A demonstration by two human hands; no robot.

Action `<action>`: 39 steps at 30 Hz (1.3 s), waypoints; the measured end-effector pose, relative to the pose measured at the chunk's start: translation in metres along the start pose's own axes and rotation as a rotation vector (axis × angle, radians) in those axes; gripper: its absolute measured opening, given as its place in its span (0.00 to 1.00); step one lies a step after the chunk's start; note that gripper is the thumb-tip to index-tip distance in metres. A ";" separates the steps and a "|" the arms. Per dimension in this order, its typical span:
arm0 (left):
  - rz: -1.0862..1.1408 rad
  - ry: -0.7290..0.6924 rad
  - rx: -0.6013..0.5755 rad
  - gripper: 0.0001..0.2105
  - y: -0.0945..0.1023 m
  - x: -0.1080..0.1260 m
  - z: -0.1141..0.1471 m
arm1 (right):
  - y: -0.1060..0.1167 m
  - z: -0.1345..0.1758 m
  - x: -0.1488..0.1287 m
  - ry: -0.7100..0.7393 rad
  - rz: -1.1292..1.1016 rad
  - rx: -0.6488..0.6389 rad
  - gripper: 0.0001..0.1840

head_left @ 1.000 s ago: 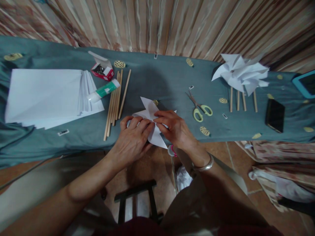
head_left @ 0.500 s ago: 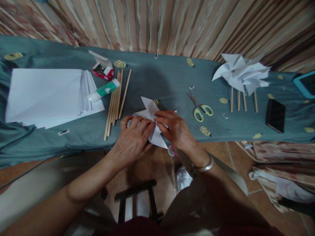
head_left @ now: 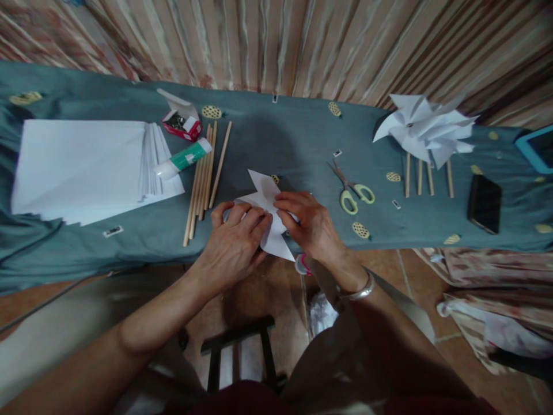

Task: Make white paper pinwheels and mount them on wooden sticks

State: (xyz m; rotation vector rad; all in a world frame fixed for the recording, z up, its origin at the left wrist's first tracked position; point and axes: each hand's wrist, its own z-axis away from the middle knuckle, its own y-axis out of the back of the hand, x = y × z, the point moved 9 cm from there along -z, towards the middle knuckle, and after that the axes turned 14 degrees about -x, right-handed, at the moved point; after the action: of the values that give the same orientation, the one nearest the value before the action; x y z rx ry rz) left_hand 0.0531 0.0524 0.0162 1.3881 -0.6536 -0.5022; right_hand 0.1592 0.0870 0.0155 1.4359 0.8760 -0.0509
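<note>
A white paper pinwheel (head_left: 276,242), with pointed blades, lies at the table's front edge between my hands. My left hand (head_left: 235,236) presses its fingers on the paper near the centre and closes on it from the left. From the right, my right hand (head_left: 309,222) pinches the paper close to the middle; a silver bangle is on that wrist. The fingers hide much of the pinwheel's centre. Green-handled scissors (head_left: 351,189) lie right of my right hand. Several wooden sticks (head_left: 201,184) lie left of my left hand.
A stack of white paper (head_left: 80,164) lies at the left, a glue stick (head_left: 184,158) on its edge. Behind is an open red box (head_left: 184,127) of small metal pieces. Finished pinwheels on sticks (head_left: 425,129), a phone (head_left: 484,203) and a blue-framed device (head_left: 536,148) are at the right.
My right hand has shifted very slightly to the right over the paper. My left hand stays nearly still on the pinwheel.
</note>
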 end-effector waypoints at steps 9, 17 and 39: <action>-0.002 0.006 0.034 0.19 0.004 0.000 0.000 | -0.003 0.000 -0.010 0.062 0.107 -0.037 0.15; 0.045 0.016 -0.023 0.20 0.001 -0.002 -0.003 | -0.009 -0.001 -0.013 0.038 0.161 -0.112 0.18; 0.058 0.007 0.006 0.20 0.002 -0.002 -0.002 | -0.005 0.002 -0.014 -0.041 0.126 -0.077 0.18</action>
State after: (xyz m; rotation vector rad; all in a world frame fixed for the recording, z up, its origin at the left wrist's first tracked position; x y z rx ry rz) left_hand 0.0525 0.0556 0.0181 1.3720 -0.6878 -0.4494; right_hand 0.1476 0.0782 0.0184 1.4100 0.7454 0.0477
